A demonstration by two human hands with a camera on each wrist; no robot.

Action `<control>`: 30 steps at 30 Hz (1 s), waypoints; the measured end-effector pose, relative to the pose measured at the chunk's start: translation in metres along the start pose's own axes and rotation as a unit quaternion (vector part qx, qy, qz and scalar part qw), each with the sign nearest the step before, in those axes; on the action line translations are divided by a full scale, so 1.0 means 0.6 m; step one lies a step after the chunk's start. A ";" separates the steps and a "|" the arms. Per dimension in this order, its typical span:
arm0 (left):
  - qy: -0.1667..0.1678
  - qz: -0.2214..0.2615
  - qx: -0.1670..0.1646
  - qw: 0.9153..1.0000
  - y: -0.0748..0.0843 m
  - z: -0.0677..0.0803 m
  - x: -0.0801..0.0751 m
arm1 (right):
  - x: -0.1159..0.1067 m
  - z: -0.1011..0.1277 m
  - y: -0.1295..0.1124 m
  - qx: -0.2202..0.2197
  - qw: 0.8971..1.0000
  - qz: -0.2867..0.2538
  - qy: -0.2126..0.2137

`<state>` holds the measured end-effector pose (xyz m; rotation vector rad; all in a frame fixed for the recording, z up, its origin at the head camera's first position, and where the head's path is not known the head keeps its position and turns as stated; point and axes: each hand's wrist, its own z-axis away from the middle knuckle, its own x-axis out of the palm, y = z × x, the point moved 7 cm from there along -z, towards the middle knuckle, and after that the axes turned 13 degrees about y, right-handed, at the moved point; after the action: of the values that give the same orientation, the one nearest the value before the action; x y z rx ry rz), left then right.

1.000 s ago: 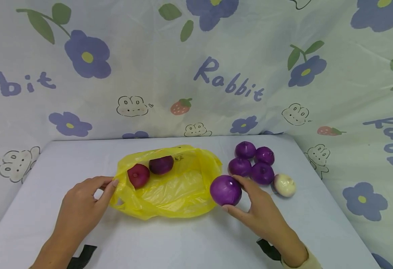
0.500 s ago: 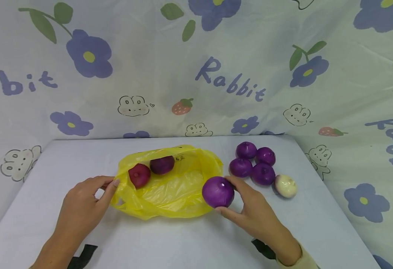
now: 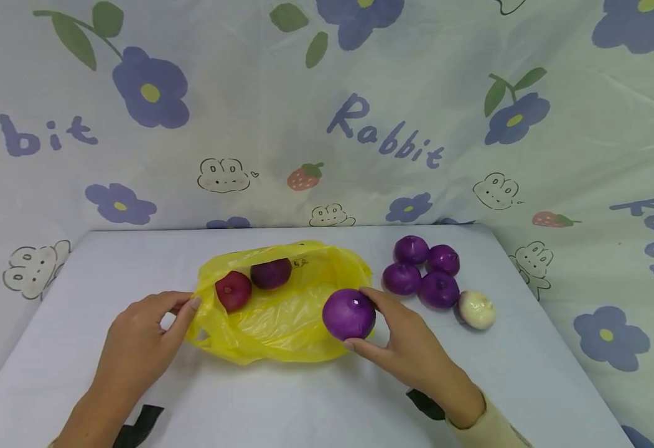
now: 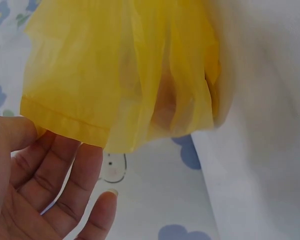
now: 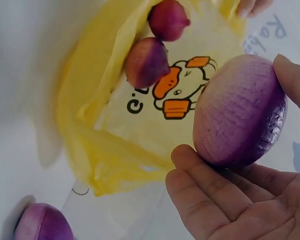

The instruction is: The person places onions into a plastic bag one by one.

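Observation:
A yellow plastic bag [image 3: 282,323] lies on the table with its mouth spread wide. Two onions rest inside it: a reddish onion [image 3: 234,291] at the left and a darker purple onion [image 3: 271,274] beside it. My left hand [image 3: 142,330] pinches the bag's left rim between thumb and fingers, which the left wrist view shows close up at the yellow hem [image 4: 65,122]. Between the thumb and fingers of my right hand [image 3: 405,336] is a purple onion [image 3: 349,314], held over the right part of the bag's opening. In the right wrist view this onion [image 5: 240,110] looks smooth and shiny.
Several purple onions [image 3: 437,289] cluster at the right of the bag, with a pale peeled-looking onion [image 3: 476,310] at their near side. The white table [image 3: 282,404] ends at a patterned cloth [image 3: 248,124] behind.
My right hand has carried the purple onion leftward, from beside the bag's right edge to over its opening. The left hand keeps its pinch on the rim.

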<state>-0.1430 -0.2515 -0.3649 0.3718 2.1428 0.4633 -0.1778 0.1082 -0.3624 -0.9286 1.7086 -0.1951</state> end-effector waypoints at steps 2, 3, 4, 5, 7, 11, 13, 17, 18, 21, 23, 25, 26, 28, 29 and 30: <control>-0.001 0.001 0.001 1.000 0.000 0.000 0.000 | 0.008 -0.005 -0.002 0.004 1.000 -0.002 -0.012; -0.001 0.001 0.001 1.000 0.000 0.000 0.000 | 0.012 -0.008 -0.004 0.004 1.000 -0.003 -0.018; -0.001 0.002 0.001 1.000 0.000 0.000 0.000 | 0.015 -0.011 -0.006 0.002 1.000 -0.004 -0.023; -0.001 0.002 0.001 1.000 0.000 0.001 0.000 | 0.019 -0.014 -0.008 -0.001 1.000 -0.005 -0.027; -0.002 0.002 0.002 1.000 0.000 0.001 0.000 | 0.026 -0.018 -0.011 -0.006 0.999 -0.008 -0.033; 0.000 0.006 0.008 1.000 0.002 0.001 0.000 | 0.040 -0.025 -0.014 -0.007 0.999 -0.012 -0.044; 0.005 0.010 0.015 1.000 0.002 0.000 -0.001 | 0.048 -0.028 -0.015 -0.010 0.999 -0.007 -0.050; 0.015 0.010 0.027 0.999 0.003 -0.002 -0.005 | 0.067 -0.033 -0.017 -0.018 0.998 0.009 -0.064; 0.016 0.010 0.028 0.999 0.003 -0.002 -0.006 | 0.071 -0.034 -0.018 -0.018 0.997 0.012 -0.068; 0.015 0.008 0.027 0.999 0.002 -0.002 -0.007 | 0.079 -0.039 -0.018 -0.020 0.997 0.018 -0.076; 0.011 0.007 0.025 1.000 0.001 -0.002 -0.005 | 0.082 -0.044 -0.018 -0.021 0.997 0.021 -0.076; 0.012 0.007 0.024 1.000 0.001 -0.002 -0.005 | 0.085 -0.050 -0.017 -0.023 0.997 0.024 -0.074; 0.011 0.007 0.023 1.000 0.001 -0.002 -0.004 | 0.087 -0.053 -0.017 -0.023 0.997 0.026 -0.073; 0.009 0.006 0.020 1.000 0.001 -0.001 -0.003 | 0.090 -0.059 -0.015 -0.023 0.997 0.030 -0.071; 0.008 0.005 0.018 1.000 0.001 -0.001 -0.002 | 0.092 -0.062 -0.014 -0.023 0.997 0.031 -0.071; 0.006 0.005 0.017 1.000 0.001 -0.001 -0.002 | 0.094 -0.064 -0.013 -0.024 0.997 0.033 -0.071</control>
<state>-0.1427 -0.2517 -0.3638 0.3988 2.1640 0.4370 -0.2114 0.0532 -0.3866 -0.8986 1.6149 -0.0444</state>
